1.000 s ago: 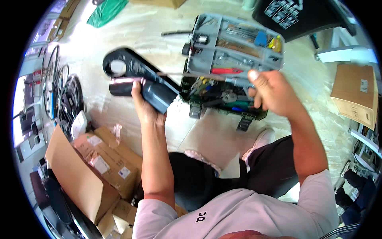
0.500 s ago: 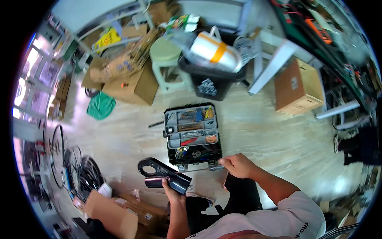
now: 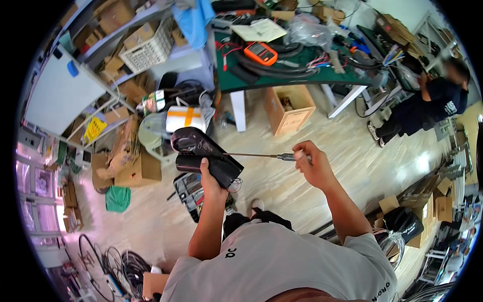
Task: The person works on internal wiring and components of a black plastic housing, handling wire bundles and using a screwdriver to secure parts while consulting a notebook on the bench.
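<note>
My left hand [image 3: 213,185] is closed around a glossy black device [image 3: 205,147], its thumb pressed on the near side. The device has a ring-shaped end and a cylinder-like part alongside; thin wires hang by its lower end. In my right hand [image 3: 314,166] is a screwdriver [image 3: 286,157] with a grey handle, gripped by the fingertips. Its long shaft points left and its tip meets the device's right edge; whether it sits in a screw cannot be made out. Below and partly behind my left forearm lies an opened toolbox [image 3: 185,191] with tools in its trays.
A green-topped bench [image 3: 297,80] ahead carries an orange meter [image 3: 260,53], cables and papers. Beneath it stands a wooden box [image 3: 289,118]. Another person [image 3: 422,103] is at the right. Cardboard boxes [image 3: 138,168] and a green bag [image 3: 118,199] lie left; coiled cables [image 3: 133,272] are lower left.
My view has swung up and right, bringing the bench and the other person into sight. Both hands are raised away from the toolbox, still holding the device and screwdriver.
</note>
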Tool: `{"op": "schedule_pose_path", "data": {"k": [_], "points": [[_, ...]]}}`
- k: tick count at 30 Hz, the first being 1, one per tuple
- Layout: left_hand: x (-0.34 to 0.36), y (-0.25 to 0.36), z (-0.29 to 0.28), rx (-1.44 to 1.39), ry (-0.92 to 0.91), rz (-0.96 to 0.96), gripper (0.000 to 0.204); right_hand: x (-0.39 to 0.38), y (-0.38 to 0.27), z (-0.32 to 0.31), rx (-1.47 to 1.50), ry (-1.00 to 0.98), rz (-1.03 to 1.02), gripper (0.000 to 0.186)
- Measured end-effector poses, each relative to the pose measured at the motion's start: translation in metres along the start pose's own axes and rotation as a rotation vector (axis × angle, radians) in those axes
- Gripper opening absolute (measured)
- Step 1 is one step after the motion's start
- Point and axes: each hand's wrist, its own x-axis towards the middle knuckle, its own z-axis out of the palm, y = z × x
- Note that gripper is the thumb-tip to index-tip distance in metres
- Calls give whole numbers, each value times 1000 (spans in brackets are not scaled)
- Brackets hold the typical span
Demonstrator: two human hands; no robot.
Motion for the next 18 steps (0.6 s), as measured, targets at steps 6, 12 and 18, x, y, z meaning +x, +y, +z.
{"op": "schedule_pose_path", "data": {"k": [6,12,18], "points": [[54,-48,109,-9,-142,-126,47,20,12,-84,112,266,86,19],[127,-94,210,156,-158,-241,53,82,30,-145,35,415,-77,24],[222,-143,303,111,-300,-281,56,168,24,-216,-98,495,-62,22]]}}
